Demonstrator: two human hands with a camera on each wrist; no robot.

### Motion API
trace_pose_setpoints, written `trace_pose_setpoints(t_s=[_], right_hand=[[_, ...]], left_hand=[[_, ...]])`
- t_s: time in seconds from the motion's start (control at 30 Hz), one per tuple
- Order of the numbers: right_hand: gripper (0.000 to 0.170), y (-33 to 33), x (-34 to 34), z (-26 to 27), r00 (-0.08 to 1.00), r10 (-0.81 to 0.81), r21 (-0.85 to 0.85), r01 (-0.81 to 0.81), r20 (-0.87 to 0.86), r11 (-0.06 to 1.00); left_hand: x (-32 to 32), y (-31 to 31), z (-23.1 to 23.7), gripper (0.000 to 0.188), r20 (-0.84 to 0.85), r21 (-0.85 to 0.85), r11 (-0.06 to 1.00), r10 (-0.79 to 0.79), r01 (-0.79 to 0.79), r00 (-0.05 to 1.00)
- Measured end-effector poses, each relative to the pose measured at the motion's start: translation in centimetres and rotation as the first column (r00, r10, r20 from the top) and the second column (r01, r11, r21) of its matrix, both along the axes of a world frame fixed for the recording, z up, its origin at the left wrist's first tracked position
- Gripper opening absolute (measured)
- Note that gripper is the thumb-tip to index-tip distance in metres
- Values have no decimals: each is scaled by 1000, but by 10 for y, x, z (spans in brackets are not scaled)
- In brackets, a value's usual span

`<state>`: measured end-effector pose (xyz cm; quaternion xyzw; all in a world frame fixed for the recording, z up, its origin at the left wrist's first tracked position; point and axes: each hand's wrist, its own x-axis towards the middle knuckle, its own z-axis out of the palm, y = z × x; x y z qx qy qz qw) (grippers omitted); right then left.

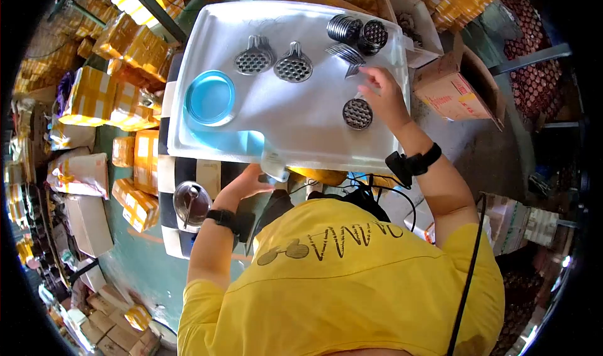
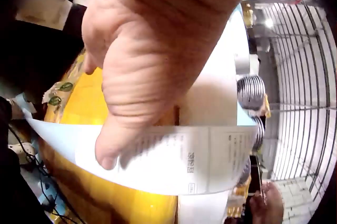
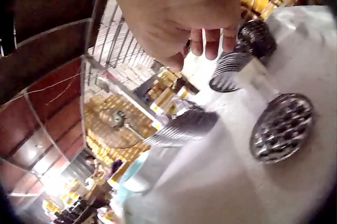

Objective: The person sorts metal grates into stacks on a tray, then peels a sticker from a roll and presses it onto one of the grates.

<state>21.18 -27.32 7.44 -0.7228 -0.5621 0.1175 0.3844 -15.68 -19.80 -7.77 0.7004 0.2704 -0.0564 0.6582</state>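
Observation:
In the head view my left hand (image 1: 246, 183) is at the table's near edge, holding the free end of a label strip (image 1: 274, 166). The left wrist view shows the thumb pressed on its printed face (image 2: 174, 158). Pale blue backing leads back to a label roll (image 1: 210, 97). My right hand (image 1: 384, 95) hovers with loosely bent fingers and nothing visible in them. Just beyond its fingertips lies a fanned stack of metal masher heads (image 1: 347, 56). Below it is a single round perforated masher head (image 1: 357, 114), with a whitish label at its handle end (image 3: 258, 79).
More masher heads stand stacked at the far right corner (image 1: 344, 28). Two further groups (image 1: 253, 61) (image 1: 293, 67) lie mid-table. A raised rim borders the white tabletop (image 1: 301, 124). An open carton (image 1: 455, 92) is to the right; a metal bowl (image 1: 191, 203) stands on the left. Taped parcels (image 1: 94, 95) fill the surroundings.

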Motion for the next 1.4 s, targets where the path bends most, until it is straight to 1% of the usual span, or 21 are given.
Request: trace_pose_setpoints(t_s=[0.03,0.07,0.13,0.17,0.2,0.27,0.33,0.4,0.47,0.53,0.6,0.63,0.8,0.83,1.0,1.13,1.2,1.27,1.3,1.33,1.4], right_hand=[[33,3,-13,12,997,80,65,-79,-3,995],[31,4,-27,25,980,172,-18,-175,-104,984],[29,2,-56,43,895,308,-140,-367,-323,920],[31,1,-68,43,828,352,-205,-472,-436,857],[34,0,-80,43,748,379,-251,-577,-545,777],[43,-5,-103,10,704,362,-218,-589,-611,778],[45,-6,-126,14,361,98,-148,-592,-927,792],[45,-4,-136,1,517,195,-105,-494,-833,863],[40,-1,-137,-5,535,213,-59,-446,-818,893],[37,3,-137,10,630,249,-46,-412,-735,910],[34,1,-133,30,779,288,-68,-389,-557,919],[31,2,-135,27,778,314,70,-331,-545,941],[21,10,-127,31,839,406,191,-359,-362,914],[20,11,-126,28,847,414,186,-372,-334,909],[14,8,-120,34,916,376,152,-356,-138,922],[10,5,-113,40,915,388,359,-402,114,842],[9,-7,-103,57,903,411,381,-339,-123,860],[7,-20,-82,71,820,406,400,-241,-403,884],[7,-28,-72,77,751,372,417,-141,-546,898],[8,-36,-64,81,656,336,417,-37,-675,908],[11,-41,-48,84,697,298,401,-16,-652,916]], left_hand=[[5,-3,-3,56,-50,-66,997,-30,27,998],[14,-4,31,33,-296,152,973,-121,172,947],[18,-11,73,25,-253,115,993,-9,40,967],[15,-12,86,24,-151,-150,973,155,-178,976],[13,-12,100,23,-92,-416,841,340,-346,936],[18,-11,134,25,28,-578,732,459,-360,888],[25,-10,143,31,84,-608,702,520,-370,850],[37,-15,152,39,134,-609,690,576,-391,807],[49,-16,161,50,185,-676,653,600,-342,778],[58,-13,165,53,165,-811,506,680,-294,715],[66,-8,167,44,154,-759,547,678,-354,719],[71,-3,157,41,163,-745,559,682,-364,713],[86,0,164,33,140,-745,492,775,-450,616],[89,0,166,33,104,-801,419,801,-428,590],[86,7,145,37,64,-829,407,751,-385,657],[92,4,153,34,-50,-843,313,763,-436,645],[90,14,133,34,-85,-813,329,749,-481,657],[78,26,124,36,-44,-368,720,619,-589,784],[77,30,129,38,-86,-31,877,476,-480,875],[77,32,133,41,-180,298,914,337,-275,924],[77,34,127,44,-114,729,683,176,-38,978]])
